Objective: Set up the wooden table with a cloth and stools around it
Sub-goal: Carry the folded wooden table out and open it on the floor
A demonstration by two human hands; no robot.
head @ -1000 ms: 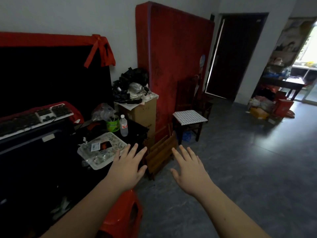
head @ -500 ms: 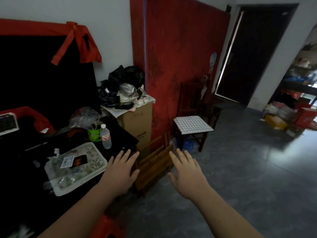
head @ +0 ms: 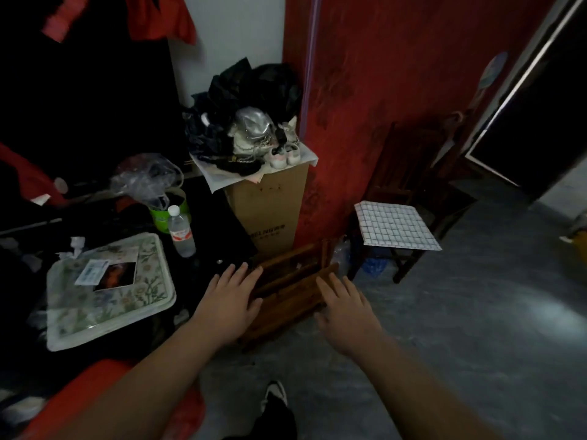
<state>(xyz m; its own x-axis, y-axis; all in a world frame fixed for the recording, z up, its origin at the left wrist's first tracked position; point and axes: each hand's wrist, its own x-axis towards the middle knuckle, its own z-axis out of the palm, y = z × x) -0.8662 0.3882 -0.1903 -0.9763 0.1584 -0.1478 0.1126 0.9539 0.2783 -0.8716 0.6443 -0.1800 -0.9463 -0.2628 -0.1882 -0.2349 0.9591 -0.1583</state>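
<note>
Both hands reach out with fingers straight and spread, gripping nothing. The folded wooden table (head: 292, 290) lies on the floor between the left hand (head: 230, 301) and right hand (head: 344, 308), beyond the fingertips.

Bare forearms, black-and-white shoe (head: 275, 396)
</note>
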